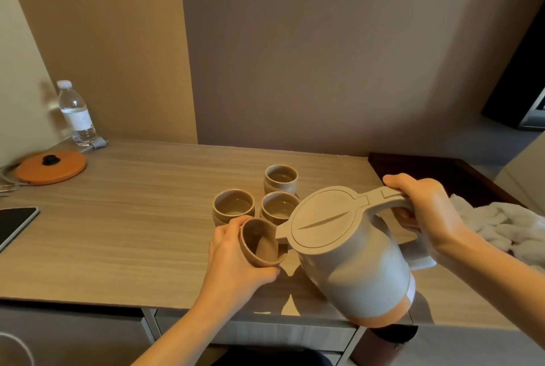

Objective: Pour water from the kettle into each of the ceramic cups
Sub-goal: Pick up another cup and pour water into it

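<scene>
4 ceramic cups in play: left hand [233,259] clasps the tilted cup [261,243], right hand [427,212] grips the kettle [351,262] handle, spout at its rim; next, tip further to pour

Four small tan ceramic cups are in view: one at the back [281,178], two side by side in the middle [233,206] [279,207], and one lifted and tilted at the front [261,243]. There is one grey plastic kettle with an orange base band [351,259], one round orange kettle base plate [50,166], one clear plastic water bottle with a white cap [76,113], one dark flat tablet [14,225], one crumpled white cloth [501,224], and two bare hands: the left hand [233,259] and the right hand [424,206].
</scene>
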A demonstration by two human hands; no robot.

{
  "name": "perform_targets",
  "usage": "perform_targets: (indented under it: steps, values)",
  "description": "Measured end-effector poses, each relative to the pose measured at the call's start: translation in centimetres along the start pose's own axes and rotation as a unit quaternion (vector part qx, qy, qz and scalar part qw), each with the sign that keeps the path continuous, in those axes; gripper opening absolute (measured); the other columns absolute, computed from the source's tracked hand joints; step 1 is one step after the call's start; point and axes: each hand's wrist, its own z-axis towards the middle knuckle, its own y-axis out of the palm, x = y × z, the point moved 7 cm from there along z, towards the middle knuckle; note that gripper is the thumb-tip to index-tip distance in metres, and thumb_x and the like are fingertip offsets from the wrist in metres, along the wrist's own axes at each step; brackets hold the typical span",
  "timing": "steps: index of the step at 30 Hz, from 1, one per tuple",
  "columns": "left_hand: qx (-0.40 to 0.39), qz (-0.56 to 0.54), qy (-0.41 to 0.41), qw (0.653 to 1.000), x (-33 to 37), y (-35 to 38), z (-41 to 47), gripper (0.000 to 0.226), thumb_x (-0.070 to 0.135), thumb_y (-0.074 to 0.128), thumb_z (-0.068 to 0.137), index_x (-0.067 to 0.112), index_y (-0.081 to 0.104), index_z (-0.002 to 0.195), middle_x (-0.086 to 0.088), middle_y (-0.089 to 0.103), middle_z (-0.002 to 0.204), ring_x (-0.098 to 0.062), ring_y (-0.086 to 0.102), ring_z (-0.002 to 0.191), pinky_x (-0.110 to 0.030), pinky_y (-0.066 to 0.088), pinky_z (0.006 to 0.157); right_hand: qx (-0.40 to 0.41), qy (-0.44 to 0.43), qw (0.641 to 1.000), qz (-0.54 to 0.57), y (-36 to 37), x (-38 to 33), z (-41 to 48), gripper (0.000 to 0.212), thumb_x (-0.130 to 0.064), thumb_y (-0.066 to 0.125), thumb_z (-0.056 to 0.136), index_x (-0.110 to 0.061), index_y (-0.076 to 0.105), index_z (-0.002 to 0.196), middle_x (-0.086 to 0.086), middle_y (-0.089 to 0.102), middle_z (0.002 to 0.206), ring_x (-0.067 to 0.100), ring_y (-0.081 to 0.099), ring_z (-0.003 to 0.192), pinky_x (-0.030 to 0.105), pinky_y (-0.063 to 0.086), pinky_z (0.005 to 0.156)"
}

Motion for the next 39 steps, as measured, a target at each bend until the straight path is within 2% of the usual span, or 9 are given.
perform_targets:
  steps: [3, 5, 9, 13, 17, 25, 32, 36, 39]
  values:
    - [-0.002, 0.011, 0.005, 1.0, 0.0, -0.2, 0.4, 0.093, 0.033, 0.094, 0.048, 0.041, 0.041, 0.124, 0.008, 0.044, 0.127, -0.014, 0.045, 0.12, -0.033, 0.048, 0.096, -0.006, -0.007, 1.0, -0.011, 0.2, -0.1, 0.3, 0.046, -0.026, 0.054, 0.091, 0.006, 0.061, 0.059, 0.009, 0.048, 0.05, 0.006, 0.04, 0.039, 0.026, 0.034, 0.052]
    - [-0.001, 0.019, 0.018, 1.0, 0.3, -0.3, 0.5, 0.093, 0.034, 0.093, 0.048, 0.043, 0.04, 0.124, 0.011, 0.046, 0.128, -0.013, 0.044, 0.121, -0.032, 0.048, 0.095, -0.012, -0.01, 1.0, -0.015, 0.3, -0.3, 0.4, 0.047, -0.026, 0.055, 0.091, 0.01, 0.06, 0.062, 0.008, 0.045, 0.049, 0.007, 0.038, 0.038, 0.025, 0.033, 0.05]
    - [-0.005, 0.018, 0.036, 0.999, 0.8, -0.1, 0.4, 0.089, 0.033, 0.093, 0.05, 0.044, 0.04, 0.121, 0.016, 0.052, 0.123, -0.011, 0.042, 0.12, -0.026, 0.044, 0.089, -0.019, -0.009, 0.999, -0.024, 0.4, -0.5, 0.4, 0.047, -0.027, 0.055, 0.09, 0.0, 0.056, 0.052, 0.001, 0.04, 0.041, 0.008, 0.034, 0.037, 0.024, 0.031, 0.047]
    - [-0.006, 0.017, 0.036, 0.999, 1.2, 0.3, 0.3, 0.087, 0.034, 0.094, 0.05, 0.043, 0.041, 0.119, 0.015, 0.054, 0.12, -0.013, 0.045, 0.118, -0.028, 0.047, 0.09, -0.02, -0.012, 0.999, -0.035, 0.5, -0.8, 0.5, 0.048, -0.027, 0.055, 0.091, -0.004, 0.055, 0.048, 0.0, 0.041, 0.04, 0.008, 0.035, 0.037, 0.025, 0.033, 0.049]
    - [-0.002, 0.017, 0.033, 0.999, 1.3, 0.6, 0.1, 0.086, 0.035, 0.093, 0.049, 0.04, 0.043, 0.119, 0.014, 0.054, 0.12, -0.013, 0.046, 0.117, -0.028, 0.048, 0.09, -0.026, -0.022, 0.998, -0.052, 0.6, -1.2, 0.8, 0.057, -0.023, 0.054, 0.091, -0.016, 0.053, 0.035, -0.005, 0.039, 0.035, 0.005, 0.033, 0.033, 0.023, 0.031, 0.047]
    - [-0.006, 0.022, 0.033, 0.999, 1.3, 1.0, -0.4, 0.087, 0.033, 0.093, 0.05, 0.039, 0.044, 0.121, 0.016, 0.052, 0.12, -0.01, 0.04, 0.118, -0.023, 0.041, 0.088, -0.05, -0.044, 0.992, -0.109, 1.4, -1.7, 1.4, 0.051, -0.027, 0.055, 0.089, -0.006, 0.05, 0.043, 0.001, 0.04, 0.04, 0.009, 0.033, 0.036, 0.028, 0.035, 0.051]
    - [-0.008, 0.022, 0.027, 0.999, 0.6, 1.1, -0.4, 0.087, 0.034, 0.094, 0.048, 0.04, 0.044, 0.119, 0.018, 0.052, 0.118, -0.01, 0.043, 0.118, -0.027, 0.045, 0.092, -0.065, -0.082, 0.982, -0.16, 2.7, -2.2, 2.0, 0.051, -0.028, 0.055, 0.089, -0.006, 0.051, 0.042, 0.0, 0.039, 0.039, 0.009, 0.032, 0.037, 0.031, 0.036, 0.053]
    - [-0.01, 0.027, 0.028, 0.999, 0.3, 0.9, -0.4, 0.087, 0.035, 0.094, 0.047, 0.041, 0.045, 0.118, 0.018, 0.052, 0.118, -0.011, 0.042, 0.119, -0.032, 0.047, 0.095, -0.061, -0.097, 0.976, -0.184, 3.4, -2.7, 2.1, 0.057, -0.028, 0.056, 0.087, -0.016, 0.043, 0.033, -0.001, 0.035, 0.038, 0.014, 0.03, 0.039, 0.033, 0.035, 0.053]
    - [-0.014, 0.026, 0.03, 0.999, 0.2, 0.9, -0.5, 0.085, 0.033, 0.094, 0.048, 0.042, 0.044, 0.116, 0.018, 0.052, 0.117, -0.01, 0.042, 0.117, -0.027, 0.045, 0.091, -0.068, -0.097, 0.974, -0.195, 3.9, -2.8, 2.3, 0.055, -0.027, 0.056, 0.086, -0.014, 0.044, 0.035, -0.002, 0.036, 0.037, 0.017, 0.03, 0.043, 0.036, 0.035, 0.055]
